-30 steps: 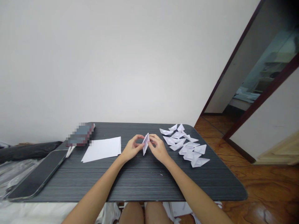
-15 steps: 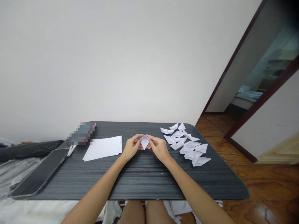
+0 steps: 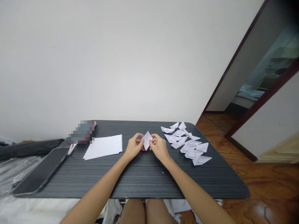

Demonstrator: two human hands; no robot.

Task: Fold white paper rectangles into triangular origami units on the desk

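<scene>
White creased-paper diamond, its back hidden from me, sits pinched between my left hand and right hand.

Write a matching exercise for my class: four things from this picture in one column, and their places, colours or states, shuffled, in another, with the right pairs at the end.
Things:
1. Folded paper
2. Sheets
3. Boats
4. Table

Places, colours or states:
A. Dark, with fine lines
B. Held by the left hand and right hand
C. Grouped on the right
D. Lying flat, left of both hands

Pairs: 1-B, 2-D, 3-C, 4-A
</scene>
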